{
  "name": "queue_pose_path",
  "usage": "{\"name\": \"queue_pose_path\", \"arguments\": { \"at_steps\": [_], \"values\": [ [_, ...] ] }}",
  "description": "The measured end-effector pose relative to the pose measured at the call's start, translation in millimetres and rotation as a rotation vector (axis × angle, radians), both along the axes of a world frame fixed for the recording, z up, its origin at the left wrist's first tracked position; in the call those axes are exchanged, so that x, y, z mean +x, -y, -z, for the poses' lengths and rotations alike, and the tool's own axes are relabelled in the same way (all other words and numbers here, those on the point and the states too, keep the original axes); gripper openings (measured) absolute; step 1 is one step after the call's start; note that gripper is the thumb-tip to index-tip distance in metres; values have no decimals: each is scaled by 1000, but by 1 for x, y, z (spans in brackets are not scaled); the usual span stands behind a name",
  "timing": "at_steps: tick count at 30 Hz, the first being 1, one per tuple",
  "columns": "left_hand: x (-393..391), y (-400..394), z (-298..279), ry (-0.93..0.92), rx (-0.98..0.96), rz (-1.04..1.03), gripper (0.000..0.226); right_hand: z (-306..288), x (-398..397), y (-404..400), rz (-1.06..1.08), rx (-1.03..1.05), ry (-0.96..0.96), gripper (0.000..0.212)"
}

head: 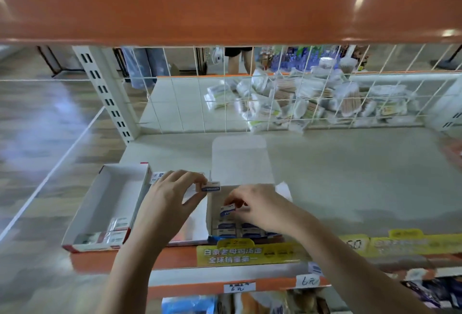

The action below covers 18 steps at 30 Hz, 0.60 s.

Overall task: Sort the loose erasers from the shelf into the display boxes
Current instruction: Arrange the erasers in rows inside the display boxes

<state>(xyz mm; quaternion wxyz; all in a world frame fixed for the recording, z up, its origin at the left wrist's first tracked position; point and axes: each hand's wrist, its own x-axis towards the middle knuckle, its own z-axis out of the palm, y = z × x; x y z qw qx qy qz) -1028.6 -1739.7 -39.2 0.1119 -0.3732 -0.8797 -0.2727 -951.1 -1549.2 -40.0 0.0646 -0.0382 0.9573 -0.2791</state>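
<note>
left hand point(172, 195) pinches small rectangular eraser point(210, 186) above shelf point(325, 176) | right hand point(260, 207) pinches second eraser point(227, 210) inside open cardboard box point(240, 163) | glossy sleeved erasers below

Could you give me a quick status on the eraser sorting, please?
Left hand pinches one eraser above the shelf. Right hand lowers another eraser into the blue display box, part filled. Red-edged box beside it; nothing in the way.

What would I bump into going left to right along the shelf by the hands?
Red-edged display box → left hand → eraser it pinches → eraser the right hand pinches → right hand.
</note>
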Motion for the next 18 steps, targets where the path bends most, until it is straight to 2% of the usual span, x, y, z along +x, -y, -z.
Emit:
{"name": "queue_pose_path", "arguments": {
  "at_steps": [11,18],
  "values": [
    [-7,-3,0,7,-4,60,18,12,-6,4,-26,26,47,23],
    [-6,-21,-8,46,-2,146,16,7,-1,8,-53,163,47,30]
  ]
}}
